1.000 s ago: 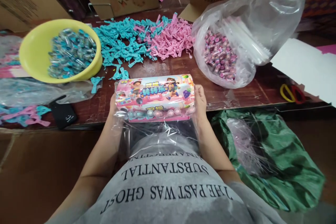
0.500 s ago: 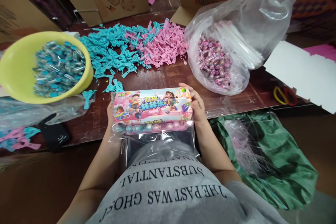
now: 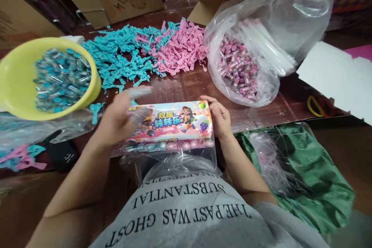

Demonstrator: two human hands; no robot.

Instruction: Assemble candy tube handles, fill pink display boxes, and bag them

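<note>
A colourful printed candy box [image 3: 174,121], with a row of blue and pink rounded pieces along its near side, lies level in front of my body. Clear plastic wrap [image 3: 171,159] hangs loose below it. My right hand [image 3: 220,118] grips the box's right end, its fingers curled round the edge. Over the left end is my left hand [image 3: 117,114], blurred by motion, with grey coverings on its thumb and a finger. Those two are spread apart, and nothing shows between them.
Blue plastic pieces [image 3: 124,68] and pink plastic pieces [image 3: 183,48] lie heaped beyond the box. A yellow basin [image 3: 16,81] of blue-capped tubes stands left. On the right are a clear bag [image 3: 213,73] of pink-capped tubes, scissors [image 3: 315,106] and a green sack [image 3: 322,174].
My left hand has come off the box's left end, lifting up and left with its fingers parting. The box face tilts more toward me, still in my right hand.
</note>
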